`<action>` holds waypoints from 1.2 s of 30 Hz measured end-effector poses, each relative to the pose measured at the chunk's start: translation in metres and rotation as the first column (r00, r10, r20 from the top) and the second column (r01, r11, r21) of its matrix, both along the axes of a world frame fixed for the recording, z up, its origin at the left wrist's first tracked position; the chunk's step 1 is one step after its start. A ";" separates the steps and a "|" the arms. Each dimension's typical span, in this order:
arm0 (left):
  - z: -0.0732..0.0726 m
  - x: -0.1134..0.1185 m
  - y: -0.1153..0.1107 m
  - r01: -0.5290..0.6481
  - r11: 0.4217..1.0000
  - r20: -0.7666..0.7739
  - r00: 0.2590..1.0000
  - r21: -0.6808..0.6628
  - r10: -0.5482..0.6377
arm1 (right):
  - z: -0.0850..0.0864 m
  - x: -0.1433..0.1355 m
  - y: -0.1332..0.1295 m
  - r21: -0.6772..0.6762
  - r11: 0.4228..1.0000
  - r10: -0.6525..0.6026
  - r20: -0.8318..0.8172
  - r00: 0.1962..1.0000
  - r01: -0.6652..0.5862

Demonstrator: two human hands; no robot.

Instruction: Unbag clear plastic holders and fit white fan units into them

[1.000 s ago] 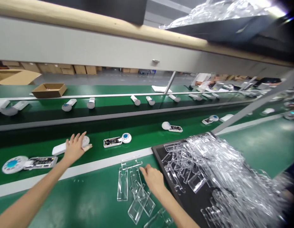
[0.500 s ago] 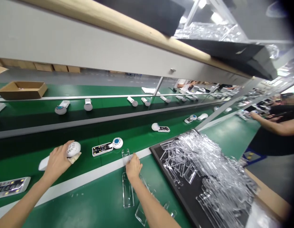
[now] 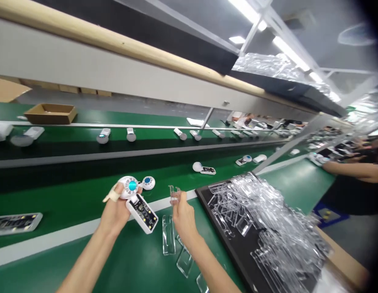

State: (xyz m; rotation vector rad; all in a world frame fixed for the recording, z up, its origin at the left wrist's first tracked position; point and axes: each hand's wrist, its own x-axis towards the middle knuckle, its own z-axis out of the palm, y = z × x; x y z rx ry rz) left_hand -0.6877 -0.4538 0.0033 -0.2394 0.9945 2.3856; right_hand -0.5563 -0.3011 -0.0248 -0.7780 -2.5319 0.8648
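Observation:
My left hand (image 3: 114,205) grips a white device (image 3: 143,211) by its round head. The round head has a blue centre, and a rectangular body with an exposed circuit board tilts down to the right. Just behind it on the belt, the round head of another white device (image 3: 148,182) shows; the rest is hidden. Between the fingers of my right hand (image 3: 182,211) is a clear plastic cover (image 3: 174,194), its upper end sticking out. Below that hand, a loose clear cover (image 3: 168,236) lies on the green tabletop, with another clear cover (image 3: 185,260) beside my forearm.
To the right, a black tray (image 3: 222,228) holds a heap of clear plastic parts (image 3: 262,203). Several white devices, one with its board showing (image 3: 207,169), lie along the green belt (image 3: 170,171). A cardboard box (image 3: 51,114) stands at the far left. A co-worker's arm (image 3: 350,169) reaches in at right.
My left hand has moved right and turned the white device over, so its blue centre and circuit board now face up. My right hand has lifted the clear cover slightly and shifted right.

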 end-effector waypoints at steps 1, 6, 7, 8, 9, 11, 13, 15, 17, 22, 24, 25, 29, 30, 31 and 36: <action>0.000 0.006 0.004 0.012 1.000 -0.003 1.000 0.008 -0.012 | 0.006 0.003 -0.003 0.028 0.998 0.051 -0.003 0.999 -0.051; 0.004 0.036 0.023 0.020 1.000 -0.047 0.999 -0.019 -0.021 | 0.016 0.017 -0.015 0.234 0.942 0.233 0.065 0.970 -0.242; 0.005 0.042 0.026 0.017 0.999 -0.050 0.999 -0.031 -0.018 | 0.015 0.019 -0.018 0.246 0.935 0.244 0.076 0.967 -0.255; 0.007 0.047 0.029 0.016 0.999 -0.053 0.998 -0.042 -0.018 | 0.014 0.020 -0.022 0.248 0.934 0.246 0.084 0.966 -0.259; 0.008 0.052 0.033 0.020 0.998 -0.055 0.998 -0.052 -0.023 | 0.011 0.020 -0.026 0.239 0.938 0.238 0.087 0.967 -0.253; 0.010 0.061 0.039 0.023 0.998 -0.056 0.998 -0.061 -0.027 | 0.006 0.020 -0.032 0.203 0.954 0.206 0.083 0.975 -0.219; 0.011 0.067 0.042 0.029 0.998 -0.049 0.998 -0.058 -0.032 | 0.001 0.019 -0.036 0.171 0.969 0.170 0.061 0.984 -0.178; 0.010 0.070 0.043 0.035 0.998 -0.039 0.999 -0.057 -0.038 | -0.001 0.019 -0.037 0.149 0.976 0.159 0.024 0.987 -0.161; 0.007 0.071 0.042 0.041 0.997 -0.032 0.999 -0.065 -0.043 | -0.002 0.020 -0.038 0.142 0.976 0.171 -0.011 0.985 -0.168; 0.002 0.076 0.038 0.041 0.994 -0.041 0.998 -0.104 -0.045 | 0.000 0.024 -0.043 0.126 0.974 0.195 -0.023 0.981 -0.190; 0.003 0.078 0.037 0.031 0.994 -0.054 0.998 -0.102 -0.037 | 0.000 0.025 -0.047 0.134 0.971 0.203 -0.011 0.979 -0.199; 0.004 0.078 0.036 0.023 0.995 -0.055 0.998 -0.096 -0.029 | -0.001 0.026 -0.049 0.148 0.969 0.203 -0.007 0.979 -0.200; 0.010 0.073 0.030 -0.009 0.996 -0.018 1.000 -0.092 0.007 | -0.004 0.033 -0.053 0.072 0.962 0.261 0.029 0.965 -0.263; 0.010 0.071 0.028 -0.009 0.995 -0.012 1.000 -0.095 0.008 | -0.004 0.036 -0.053 0.007 0.956 0.293 0.052 0.955 -0.294; 0.011 0.070 0.025 -0.016 0.996 -0.013 1.000 -0.093 0.015 | -0.002 0.037 -0.052 -0.061 0.945 0.325 0.074 0.943 -0.321; 0.004 0.068 0.005 0.039 0.990 -0.088 0.995 -0.136 -0.051 | 0.015 0.030 -0.047 -0.096 0.896 0.440 0.039 0.897 -0.434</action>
